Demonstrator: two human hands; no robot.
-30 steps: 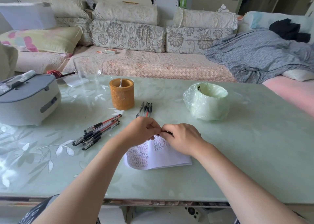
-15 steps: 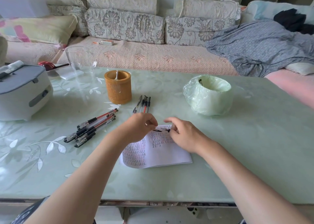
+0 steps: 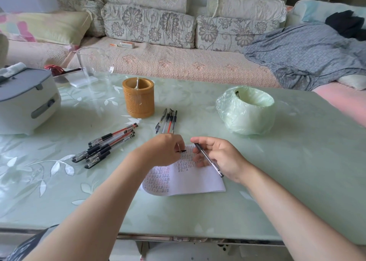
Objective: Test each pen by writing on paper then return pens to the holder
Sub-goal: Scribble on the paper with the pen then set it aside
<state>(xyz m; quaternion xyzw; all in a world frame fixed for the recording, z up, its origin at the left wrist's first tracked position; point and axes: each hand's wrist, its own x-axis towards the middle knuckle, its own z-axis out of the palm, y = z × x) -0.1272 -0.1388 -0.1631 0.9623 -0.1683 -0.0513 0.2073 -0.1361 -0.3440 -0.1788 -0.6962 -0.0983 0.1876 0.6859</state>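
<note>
Paper (image 3: 198, 183) lies under your hands: your right hand (image 3: 224, 159) grips a light, stiff, probably slick pen (image 3: 209, 160), best held at its dark grip, your left hand (image 3: 164, 149) pinches the small cap (image 3: 181, 151), and the holder (image 3: 138, 100) stands beyond.

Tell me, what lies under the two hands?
A paper with rows of red and dark writing. The left hand and right hand hide its far part, so marks there cannot be seen.
</note>
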